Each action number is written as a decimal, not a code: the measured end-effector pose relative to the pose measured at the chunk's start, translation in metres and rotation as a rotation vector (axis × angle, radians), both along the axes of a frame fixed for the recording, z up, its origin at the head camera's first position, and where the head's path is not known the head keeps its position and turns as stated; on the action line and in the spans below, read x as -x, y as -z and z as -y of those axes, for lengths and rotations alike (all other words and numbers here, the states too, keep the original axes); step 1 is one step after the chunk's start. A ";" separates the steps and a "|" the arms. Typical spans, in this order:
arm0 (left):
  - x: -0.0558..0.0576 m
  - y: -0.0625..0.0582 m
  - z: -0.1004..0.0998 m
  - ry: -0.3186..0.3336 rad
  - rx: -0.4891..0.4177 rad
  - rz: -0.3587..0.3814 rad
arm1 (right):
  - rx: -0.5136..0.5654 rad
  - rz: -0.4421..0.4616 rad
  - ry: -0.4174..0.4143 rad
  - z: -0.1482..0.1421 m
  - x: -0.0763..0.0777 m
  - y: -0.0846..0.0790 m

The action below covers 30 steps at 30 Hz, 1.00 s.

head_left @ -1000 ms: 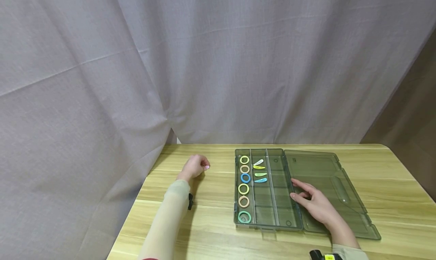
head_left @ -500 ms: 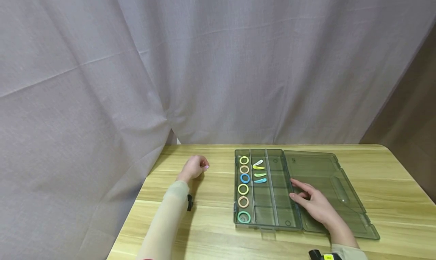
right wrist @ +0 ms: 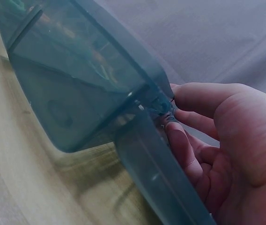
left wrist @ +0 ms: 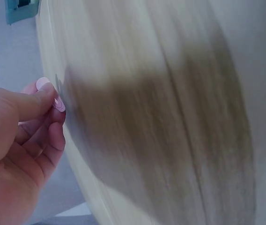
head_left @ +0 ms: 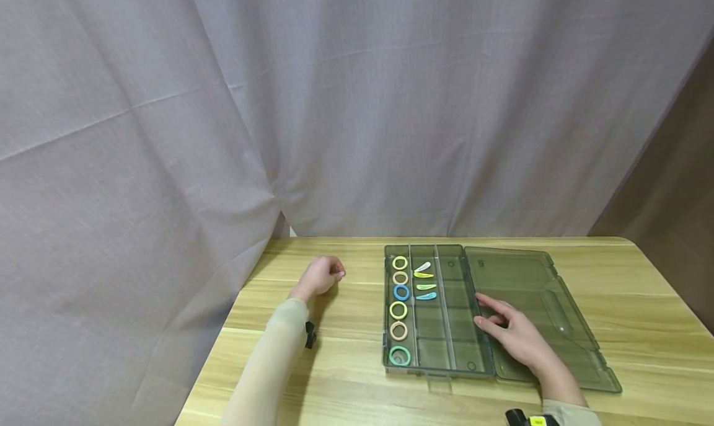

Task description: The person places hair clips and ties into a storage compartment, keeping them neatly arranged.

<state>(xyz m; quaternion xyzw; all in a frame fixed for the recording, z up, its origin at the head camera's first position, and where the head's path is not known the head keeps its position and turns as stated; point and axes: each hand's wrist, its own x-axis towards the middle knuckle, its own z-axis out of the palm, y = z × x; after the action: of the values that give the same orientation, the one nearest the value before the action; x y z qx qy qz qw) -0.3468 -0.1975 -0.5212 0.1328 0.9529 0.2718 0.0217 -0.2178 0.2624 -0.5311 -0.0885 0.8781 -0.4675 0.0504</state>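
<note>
In the left wrist view, a small pink hair clip (left wrist: 59, 104) is pinched between the thumb and fingertips of my left hand (left wrist: 20, 126). In the head view that left hand (head_left: 320, 276) hovers low over the table, left of a grey-green translucent organizer box (head_left: 434, 333). My right hand (head_left: 519, 333) touches the box's hinge edge with thumb and forefinger, its palm above the opened lid (head_left: 530, 277). Several hair ties, such as a blue hair tie (head_left: 401, 292), line the left column. Several hair clips, including a blue hair clip (head_left: 426, 296), lie in the middle column.
The box and its lid lie flat on a wooden table (head_left: 346, 376). A front latch (head_left: 439, 384) sticks out toward the near edge. Behind the table hangs a grey curtain (head_left: 362, 134), which also runs along the left side.
My left hand has shifted very slightly, its fingertips a little further right than half a second ago. The right hand, the box and its contents stay as they were.
</note>
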 end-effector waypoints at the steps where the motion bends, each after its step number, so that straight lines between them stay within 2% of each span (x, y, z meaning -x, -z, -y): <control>1: 0.000 0.000 -0.001 0.007 -0.006 0.000 | 0.001 0.001 -0.001 0.000 0.000 0.000; 11: -0.003 -0.009 -0.019 0.081 -0.007 -0.012 | -0.004 0.000 0.003 0.000 0.000 0.001; 19: -0.008 -0.014 -0.035 0.108 -0.082 -0.038 | -0.008 0.007 0.002 0.001 0.000 -0.001; 23: -0.011 -0.015 -0.042 0.120 -0.122 -0.025 | -0.013 0.010 0.004 0.001 0.000 -0.001; 30: -0.016 -0.020 -0.052 0.160 -0.157 -0.036 | -0.007 0.013 0.008 0.001 0.000 0.000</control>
<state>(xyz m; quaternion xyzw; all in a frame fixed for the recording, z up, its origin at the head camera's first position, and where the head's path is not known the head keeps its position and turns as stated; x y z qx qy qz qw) -0.3305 -0.1455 -0.5017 0.2146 0.9154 0.3403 0.0158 -0.2180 0.2619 -0.5313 -0.0818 0.8798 -0.4651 0.0545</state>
